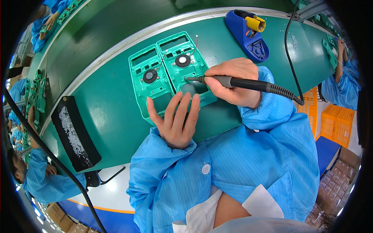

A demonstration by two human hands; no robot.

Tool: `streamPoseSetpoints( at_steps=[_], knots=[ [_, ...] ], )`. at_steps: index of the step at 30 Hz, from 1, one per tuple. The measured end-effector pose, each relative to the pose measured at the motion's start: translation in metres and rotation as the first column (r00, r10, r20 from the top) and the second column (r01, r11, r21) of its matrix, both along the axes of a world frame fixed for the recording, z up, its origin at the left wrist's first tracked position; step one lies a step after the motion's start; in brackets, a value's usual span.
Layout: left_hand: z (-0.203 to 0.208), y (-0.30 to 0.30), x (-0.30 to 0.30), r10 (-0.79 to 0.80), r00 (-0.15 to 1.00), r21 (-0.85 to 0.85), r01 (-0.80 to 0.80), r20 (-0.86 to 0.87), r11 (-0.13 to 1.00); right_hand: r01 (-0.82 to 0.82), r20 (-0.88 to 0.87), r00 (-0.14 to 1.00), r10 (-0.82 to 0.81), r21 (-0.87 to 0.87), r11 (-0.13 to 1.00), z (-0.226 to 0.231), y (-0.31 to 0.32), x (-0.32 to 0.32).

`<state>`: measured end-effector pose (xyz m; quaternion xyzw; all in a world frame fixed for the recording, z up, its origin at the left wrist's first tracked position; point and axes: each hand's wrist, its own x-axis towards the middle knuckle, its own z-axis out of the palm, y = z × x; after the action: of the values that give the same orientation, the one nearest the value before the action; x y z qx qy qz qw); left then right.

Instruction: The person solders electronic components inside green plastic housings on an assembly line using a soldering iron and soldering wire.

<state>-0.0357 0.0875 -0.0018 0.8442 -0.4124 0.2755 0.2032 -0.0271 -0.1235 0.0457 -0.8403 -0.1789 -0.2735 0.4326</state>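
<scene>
Head view shows your right hand (235,72) gripping a soldering iron (250,84) pointed into the right of 2 green housings (200,70) on the table (110,85), your left hand (176,126) spread across both; speakers (182,60) sit in place, but upright loose wires (193,50) suggest assembly is unfinished.

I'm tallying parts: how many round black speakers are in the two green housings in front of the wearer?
2: the left speaker in the left green housing, and the right speaker in the right green housing. None seems hidden there.
</scene>
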Motion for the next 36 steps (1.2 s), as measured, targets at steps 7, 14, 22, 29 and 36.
streamPoseSetpoints(
  at_steps=[7,14,22,29,36],
  knots=[
    [0.000,-0.001,0.001,0.002,1.000,-0.002,-0.002,-0.012,1.000,-0.001,0.012,1.000,0.001,0.003,1.000,-0.002,0.000,0.004],
    [-0.001,-0.002,0.001,0.004,1.000,0.000,-0.004,-0.007,1.000,-0.011,0.014,1.000,0.011,0.005,1.000,-0.002,-0.001,0.005],
    [-0.002,-0.004,0.002,0.008,1.000,-0.009,-0.008,-0.012,1.000,-0.072,-0.033,0.997,0.071,-0.045,0.996,0.000,-0.007,0.005],
    [-0.001,-0.003,0.004,0.008,1.000,0.023,-0.008,-0.017,1.000,0.012,-0.053,0.999,-0.011,0.019,1.000,0.015,-0.014,0.005],
    [-0.005,0.006,-0.003,0.061,0.997,-0.083,-0.058,0.044,0.995,-0.020,-0.165,0.986,0.037,0.107,0.994,0.028,0.004,0.004]
  ],
)
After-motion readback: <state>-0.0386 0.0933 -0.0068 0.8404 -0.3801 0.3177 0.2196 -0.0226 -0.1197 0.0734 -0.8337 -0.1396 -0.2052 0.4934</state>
